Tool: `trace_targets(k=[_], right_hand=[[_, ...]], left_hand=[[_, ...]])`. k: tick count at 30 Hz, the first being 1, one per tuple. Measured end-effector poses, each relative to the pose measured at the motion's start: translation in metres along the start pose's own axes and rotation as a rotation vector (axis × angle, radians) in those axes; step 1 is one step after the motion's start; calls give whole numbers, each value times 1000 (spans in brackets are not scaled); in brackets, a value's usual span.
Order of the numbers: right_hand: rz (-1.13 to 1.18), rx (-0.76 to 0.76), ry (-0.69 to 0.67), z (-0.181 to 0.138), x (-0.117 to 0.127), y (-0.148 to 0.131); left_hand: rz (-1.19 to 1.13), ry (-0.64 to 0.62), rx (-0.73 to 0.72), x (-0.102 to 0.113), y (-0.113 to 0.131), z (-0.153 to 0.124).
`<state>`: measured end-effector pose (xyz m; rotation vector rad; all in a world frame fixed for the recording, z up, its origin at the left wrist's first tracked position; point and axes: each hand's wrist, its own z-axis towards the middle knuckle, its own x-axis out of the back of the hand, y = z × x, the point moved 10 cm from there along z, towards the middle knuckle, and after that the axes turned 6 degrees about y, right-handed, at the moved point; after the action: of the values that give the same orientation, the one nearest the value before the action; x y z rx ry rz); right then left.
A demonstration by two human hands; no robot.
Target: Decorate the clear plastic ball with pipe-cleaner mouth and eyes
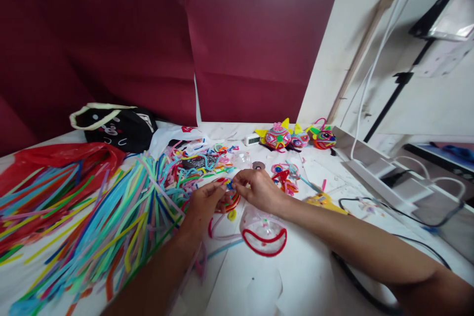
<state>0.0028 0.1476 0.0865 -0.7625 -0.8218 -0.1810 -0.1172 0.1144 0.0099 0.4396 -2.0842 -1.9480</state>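
My left hand point(204, 203) and my right hand point(258, 188) meet over the white table point(259, 281), fingertips pinching a small blue pipe-cleaner piece point(229, 185) between them. Under the hands lies a red and orange coiled pipe-cleaner disc point(232, 201). Just in front of my right wrist sits a clear plastic half-shell edged with a red pipe cleaner point(264, 237). A big heap of loose pipe cleaners in many colours point(103, 217) spreads to the left of my left forearm.
Three finished colourful pipe-cleaner balls point(298, 137) stand at the back. A black bag point(114, 127) and red plastic bag point(55, 158) lie back left. A power strip with white plugs point(385, 177) and a black cable point(355, 281) run along the right.
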Motion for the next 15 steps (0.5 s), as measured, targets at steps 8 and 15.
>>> trace_targets(k=[8, 15], right_hand=[[-179, 59, -24, -7, -2, -10], [-229, 103, -23, -10, -3, -15]], left_hand=[[44, 20, -84, -1, 12, -7], [49, 51, -136, -2, 24, -16]])
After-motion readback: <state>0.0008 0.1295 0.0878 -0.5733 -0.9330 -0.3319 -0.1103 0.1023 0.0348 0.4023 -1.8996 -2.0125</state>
